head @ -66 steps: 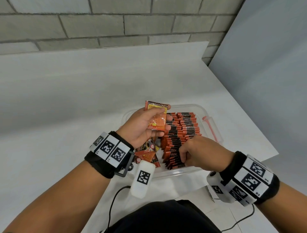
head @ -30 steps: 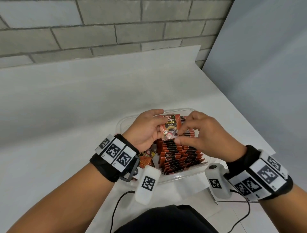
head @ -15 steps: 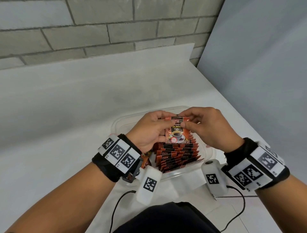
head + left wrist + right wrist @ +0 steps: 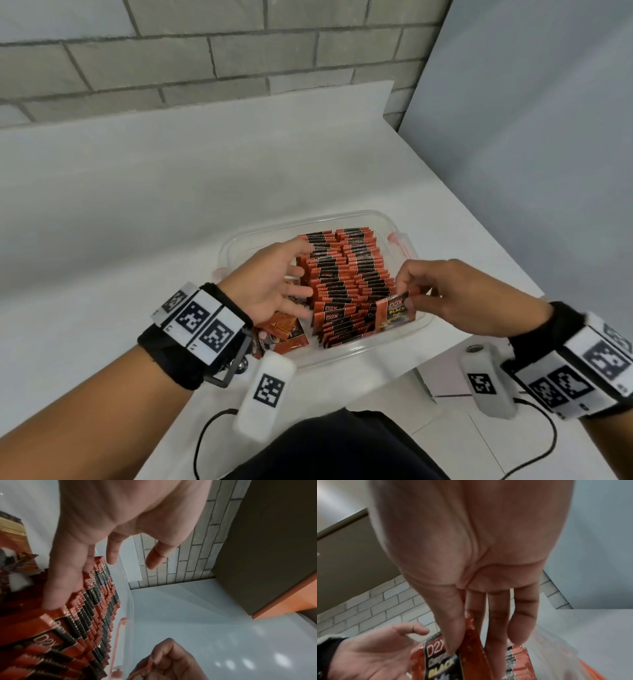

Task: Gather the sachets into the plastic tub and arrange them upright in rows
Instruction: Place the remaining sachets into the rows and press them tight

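Fingers of the left hand are spread loose against two upright rows of sachets in the clear plastic tub. One sachet, earlier held by both hands, is now pinched by the right hand alone at the rows' near end. Several loose sachets are lying flat. White table, grey brick wall.

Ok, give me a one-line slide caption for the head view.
Right hand pinches one sachet at the near end of upright rows in a plastic tub; open left hand touches them.
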`<action>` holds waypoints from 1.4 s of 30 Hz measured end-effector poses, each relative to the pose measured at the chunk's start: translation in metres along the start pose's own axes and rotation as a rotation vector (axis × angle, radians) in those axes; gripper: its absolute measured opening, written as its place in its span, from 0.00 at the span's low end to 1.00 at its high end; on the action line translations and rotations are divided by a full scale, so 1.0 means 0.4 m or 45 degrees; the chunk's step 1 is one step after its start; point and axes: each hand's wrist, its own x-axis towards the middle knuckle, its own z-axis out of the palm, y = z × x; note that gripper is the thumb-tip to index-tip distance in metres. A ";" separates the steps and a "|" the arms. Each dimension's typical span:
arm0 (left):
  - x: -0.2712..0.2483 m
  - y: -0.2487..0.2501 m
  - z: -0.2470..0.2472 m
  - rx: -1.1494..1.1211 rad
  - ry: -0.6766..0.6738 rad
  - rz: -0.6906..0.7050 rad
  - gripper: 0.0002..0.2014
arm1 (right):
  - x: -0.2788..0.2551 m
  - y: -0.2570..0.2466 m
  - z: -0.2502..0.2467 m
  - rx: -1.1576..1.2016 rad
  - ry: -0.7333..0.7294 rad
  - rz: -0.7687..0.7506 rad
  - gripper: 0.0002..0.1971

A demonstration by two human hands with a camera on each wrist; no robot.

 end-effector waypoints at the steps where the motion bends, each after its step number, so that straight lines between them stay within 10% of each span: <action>1: 0.001 -0.004 0.005 -0.006 -0.002 -0.011 0.18 | 0.001 0.004 0.009 -0.044 -0.012 0.002 0.09; 26: 0.022 -0.027 0.044 -0.253 -0.072 -0.110 0.08 | 0.069 -0.045 0.060 -1.125 -0.156 0.169 0.06; 42: 0.030 -0.035 0.025 -0.256 -0.098 -0.112 0.10 | 0.071 -0.024 0.041 -0.557 0.004 0.145 0.05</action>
